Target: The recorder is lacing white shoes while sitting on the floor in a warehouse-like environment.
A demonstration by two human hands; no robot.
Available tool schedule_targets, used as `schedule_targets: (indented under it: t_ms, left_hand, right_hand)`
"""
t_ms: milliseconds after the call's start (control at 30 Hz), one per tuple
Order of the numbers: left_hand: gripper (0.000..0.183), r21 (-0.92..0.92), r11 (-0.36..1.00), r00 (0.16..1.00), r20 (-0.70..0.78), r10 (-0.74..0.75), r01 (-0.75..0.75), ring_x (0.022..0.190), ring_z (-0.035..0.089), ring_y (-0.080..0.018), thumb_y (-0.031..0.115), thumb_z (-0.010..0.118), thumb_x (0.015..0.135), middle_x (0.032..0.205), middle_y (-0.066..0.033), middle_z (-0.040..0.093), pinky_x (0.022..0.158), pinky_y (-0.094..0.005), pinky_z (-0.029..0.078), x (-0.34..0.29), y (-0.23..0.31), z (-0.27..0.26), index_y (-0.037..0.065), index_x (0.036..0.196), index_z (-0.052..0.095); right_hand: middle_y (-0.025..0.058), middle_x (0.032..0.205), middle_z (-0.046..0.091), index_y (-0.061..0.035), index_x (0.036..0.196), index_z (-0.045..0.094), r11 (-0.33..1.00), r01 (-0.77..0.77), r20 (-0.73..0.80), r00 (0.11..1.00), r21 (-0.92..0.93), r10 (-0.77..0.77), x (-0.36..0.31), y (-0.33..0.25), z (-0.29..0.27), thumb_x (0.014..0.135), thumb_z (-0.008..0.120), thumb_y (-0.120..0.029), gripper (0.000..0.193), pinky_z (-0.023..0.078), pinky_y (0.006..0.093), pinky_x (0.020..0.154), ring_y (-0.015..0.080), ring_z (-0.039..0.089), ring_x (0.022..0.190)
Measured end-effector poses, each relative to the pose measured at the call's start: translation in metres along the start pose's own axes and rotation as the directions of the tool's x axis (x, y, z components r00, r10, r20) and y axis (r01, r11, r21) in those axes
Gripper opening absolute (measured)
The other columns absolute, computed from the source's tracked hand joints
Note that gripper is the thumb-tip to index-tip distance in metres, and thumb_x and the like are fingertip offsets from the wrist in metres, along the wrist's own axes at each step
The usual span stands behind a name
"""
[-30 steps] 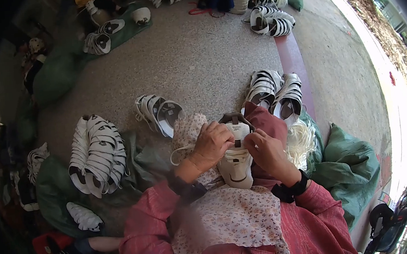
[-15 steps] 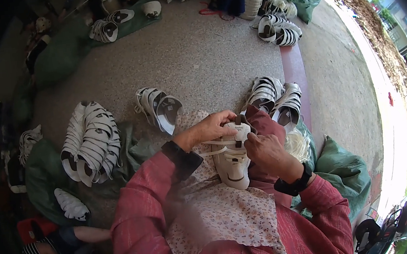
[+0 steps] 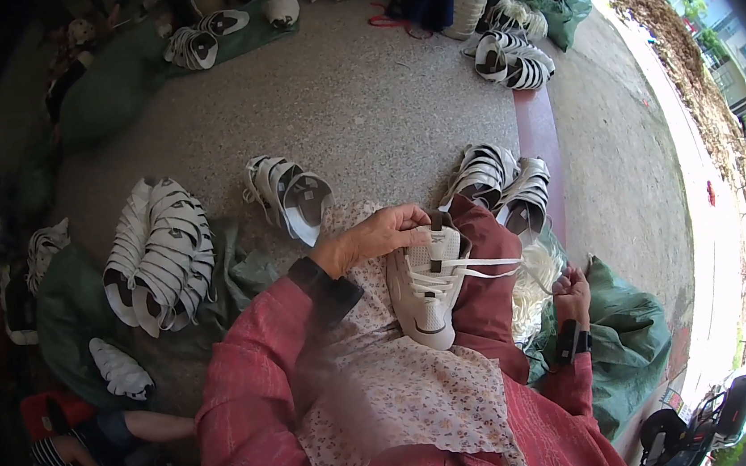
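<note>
— On the lap: left hand fingers pinch the white shoe at its tongue. Right hand closed on the lace, drawn taut.

— Advice?

— Hold the tongue firm; pull evenly, away from the loose lace bundle.

left hand gripping, right hand drawn aside

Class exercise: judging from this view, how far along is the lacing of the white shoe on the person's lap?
Done: white shoe shows several lace rows crossed. In hand: left hand holds its top; right hand pulls the lace taut sideways. Left: ends untied, loose laces beside the knee.
</note>
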State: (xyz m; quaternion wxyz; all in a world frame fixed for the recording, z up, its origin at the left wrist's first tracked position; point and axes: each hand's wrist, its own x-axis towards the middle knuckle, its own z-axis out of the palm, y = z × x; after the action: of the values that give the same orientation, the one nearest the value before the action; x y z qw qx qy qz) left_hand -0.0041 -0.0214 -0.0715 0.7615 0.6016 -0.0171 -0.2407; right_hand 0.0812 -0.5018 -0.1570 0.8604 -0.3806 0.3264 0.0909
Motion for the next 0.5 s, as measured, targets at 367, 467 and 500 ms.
schedule_targets:
  t_ms: [367,467,500]
  left_hand:
    - [0.087,0.487,0.866,0.994,-0.048,-0.097,0.108,0.119,0.056,-0.0221,0.021,0.085,0.069,0.129,-0.0184,0.06,0.101,-0.0321,0.045,-0.007,0.017,0.016,-0.008,0.14,0.043]
    - [0.084,0.442,0.892,0.995,-0.075,-0.071,0.097,0.116,0.059,-0.022,0.019,0.085,0.069,0.126,-0.0167,0.062,0.1,-0.0317,0.046,-0.008,0.013,0.02,-0.007,0.138,0.046]
    - [0.074,0.411,0.909,0.994,-0.103,-0.027,0.067,0.108,0.062,-0.0205,0.016,0.084,0.067,0.117,-0.0135,0.066,0.094,-0.0318,0.048,-0.008,0.011,0.023,-0.004,0.131,0.052]
  right_hand:
    - [0.001,0.09,0.07,-0.0033,0.112,0.067,0.399,0.521,0.632,0.741,-0.754,0.226,-0.162,0.096,0.16,0.097,0.06,-0.006,0.017,0.047,0.0222,0.058,0.0068,0.059,0.068]
    - [0.005,0.092,0.069,-0.0042,0.107,0.069,0.209,0.786,0.813,0.558,-0.582,0.163,-0.149,0.105,0.161,0.093,0.063,-0.005,0.015,0.051,0.0271,0.062,0.0142,0.064,0.073]
    - [0.0067,0.093,0.068,-0.0047,0.104,0.069,0.069,0.934,0.935,0.344,-0.351,0.09,-0.147,0.107,0.163,0.09,0.066,-0.004,0.014,0.052,0.0298,0.065,0.0189,0.066,0.075]
